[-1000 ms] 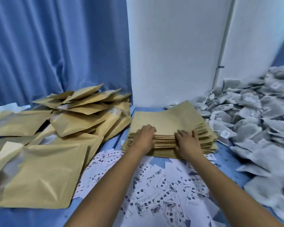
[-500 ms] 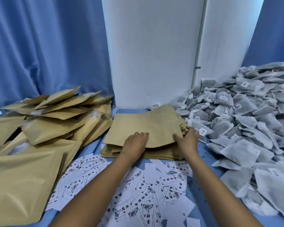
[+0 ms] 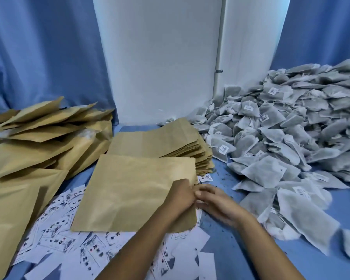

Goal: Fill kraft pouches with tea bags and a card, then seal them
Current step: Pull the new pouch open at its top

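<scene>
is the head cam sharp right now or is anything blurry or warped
Head view: the right hand is smeared by motion blur, so its fingers cannot be told apart; the left hand on the single pouch is crisper. The wide-angle lens bows the white panel and curtains. Lighting is soft and even, without glare; the nearest tea bags look slightly soft.

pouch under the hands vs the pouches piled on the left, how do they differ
The single pouch lies flat over the cards; the piled pouches bulge and sit tilted on one another. The left hand and right hand meet at the single pouch's right edge; nothing touches the pile. Both are plain brown kraft.
</scene>
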A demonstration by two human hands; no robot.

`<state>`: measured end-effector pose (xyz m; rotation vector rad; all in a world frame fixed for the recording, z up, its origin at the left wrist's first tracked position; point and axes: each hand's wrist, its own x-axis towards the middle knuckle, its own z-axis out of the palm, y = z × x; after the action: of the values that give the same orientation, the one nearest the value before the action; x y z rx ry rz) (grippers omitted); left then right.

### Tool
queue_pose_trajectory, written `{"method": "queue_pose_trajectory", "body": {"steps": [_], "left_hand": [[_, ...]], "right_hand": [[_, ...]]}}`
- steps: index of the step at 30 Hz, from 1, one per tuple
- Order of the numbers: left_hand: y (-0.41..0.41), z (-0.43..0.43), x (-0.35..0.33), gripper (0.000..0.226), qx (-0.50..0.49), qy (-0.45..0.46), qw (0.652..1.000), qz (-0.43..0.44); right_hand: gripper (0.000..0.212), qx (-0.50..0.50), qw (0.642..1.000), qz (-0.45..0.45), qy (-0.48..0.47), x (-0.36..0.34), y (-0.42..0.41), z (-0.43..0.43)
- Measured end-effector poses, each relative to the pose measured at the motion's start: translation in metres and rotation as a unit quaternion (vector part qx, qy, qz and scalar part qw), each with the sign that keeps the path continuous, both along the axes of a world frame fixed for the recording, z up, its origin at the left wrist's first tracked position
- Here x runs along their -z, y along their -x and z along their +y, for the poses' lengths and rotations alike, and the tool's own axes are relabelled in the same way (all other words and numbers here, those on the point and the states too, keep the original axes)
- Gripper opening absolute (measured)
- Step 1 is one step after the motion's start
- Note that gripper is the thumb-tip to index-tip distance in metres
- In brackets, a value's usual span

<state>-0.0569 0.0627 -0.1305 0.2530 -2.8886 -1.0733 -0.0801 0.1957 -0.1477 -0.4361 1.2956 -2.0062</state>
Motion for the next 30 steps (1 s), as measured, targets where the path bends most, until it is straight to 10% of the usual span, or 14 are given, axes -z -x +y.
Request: {"method": "queue_pose_trajectory", "body": {"steps": [6, 12, 15, 20, 25, 30], "left_hand": [[-0.004, 0.011, 0.036, 0.03, -0.008, -0.091, 0.984, 0.153], [0.003, 0.001, 0.038, 0.018, -0.068, -0.288, 0.938, 0.183], [0.001, 0.004, 0.035, 0.013, -0.06, -0.271, 0.941, 0.195], [-0.004, -0.005, 0.02, 0.018, -0.086, -0.12, 0.951, 0.271], [-0.009, 0.006, 0.019, 0.05, -0.007, -0.245, 0.959, 0.14], [-0.01, 0.0, 0.021, 0.035, 0.044, -0.348, 0.936, 0.038]], "right_hand": [[0.02, 0.201, 0.977, -0.074, 0.005, 0.015, 0.008, -0.003], [0.02, 0.173, 0.978, 0.079, -0.085, 0.009, 0.003, -0.012], [0.023, 0.188, 0.957, 0.162, -0.152, 0.009, -0.005, -0.022], [0.024, 0.184, 0.982, -0.009, 0.032, -0.008, -0.006, -0.013], [0.008, 0.123, 0.981, -0.089, 0.121, -0.007, -0.011, -0.013], [0.019, 0.135, 0.982, -0.092, 0.092, 0.005, -0.007, -0.013]]}}
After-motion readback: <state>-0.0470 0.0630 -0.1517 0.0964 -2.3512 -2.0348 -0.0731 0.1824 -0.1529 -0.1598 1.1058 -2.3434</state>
